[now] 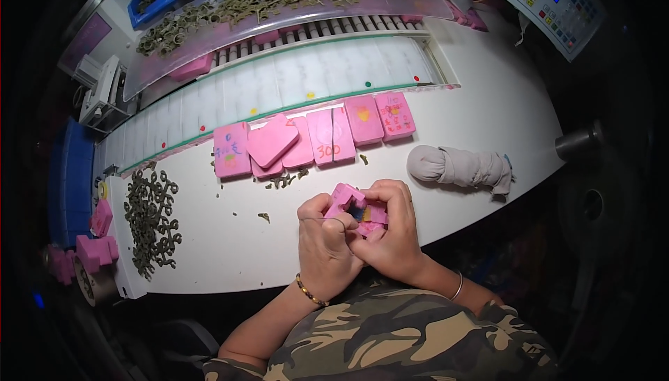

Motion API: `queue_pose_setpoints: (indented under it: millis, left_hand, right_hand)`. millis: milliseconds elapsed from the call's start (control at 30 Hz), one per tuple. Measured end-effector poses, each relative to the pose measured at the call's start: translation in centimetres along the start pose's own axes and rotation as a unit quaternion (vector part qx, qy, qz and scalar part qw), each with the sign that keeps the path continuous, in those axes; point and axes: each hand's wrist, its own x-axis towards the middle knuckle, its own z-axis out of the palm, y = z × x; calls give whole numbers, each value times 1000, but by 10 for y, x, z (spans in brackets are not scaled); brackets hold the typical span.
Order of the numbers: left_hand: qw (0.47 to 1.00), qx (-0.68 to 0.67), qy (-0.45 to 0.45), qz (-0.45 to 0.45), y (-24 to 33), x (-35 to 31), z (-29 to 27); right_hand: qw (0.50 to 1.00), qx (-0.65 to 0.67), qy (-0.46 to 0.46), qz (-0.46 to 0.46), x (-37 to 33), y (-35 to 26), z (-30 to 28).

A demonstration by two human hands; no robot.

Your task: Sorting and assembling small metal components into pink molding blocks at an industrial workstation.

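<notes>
pink block between both hands

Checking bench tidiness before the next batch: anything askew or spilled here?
Yes. In the row of pink blocks, one block lies tilted on top of its neighbours instead of flat in line. A few olive-green bits are scattered loose just below the row, apart from the main pile at the left. Both hands, left and right, hold a pink piece.
</notes>
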Motion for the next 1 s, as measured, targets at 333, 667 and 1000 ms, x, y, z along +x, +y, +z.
queue_pose_setpoints:
  millis: [333, 667, 1000]
  left_hand:
    - [994, 60, -70, 57, 1, -9, -6]
    - [993, 30, -52, 103, 0, 4, -22]
    - [990, -136, -33, -26, -23, 25, -47]
  right_hand:
    - [999, -36, -2, 25, 1, -5, -1]
    - [996, -37, -67, 50, 9, -6, -8]
    - [971, 178, -159, 16, 41, 6, -28]
